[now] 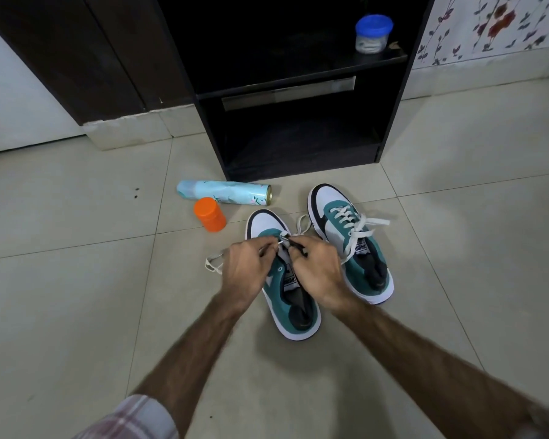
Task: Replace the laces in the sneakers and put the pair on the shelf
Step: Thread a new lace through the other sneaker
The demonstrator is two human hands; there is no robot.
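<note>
Sneakers: two — the left sneaker (282, 280) under the hands, the right sneaker (351, 242) beside it
Laces: two — one white lace (214, 263) loose, one laced-up lace (358, 229)
Hands: two — left hand (244, 264), right hand (317, 267)
Spray cans: one, the spray can (225, 193) lying flat
Orange jars: one, the orange jar (210, 214)
Blue-lidded tubs: one, the tub (373, 33)
Shelf units: one, the black shelf unit (298, 87)

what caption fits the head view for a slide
Both hands, left hand and right hand, thread a white lace through the left sneaker; the right sneaker sits laced.
</note>
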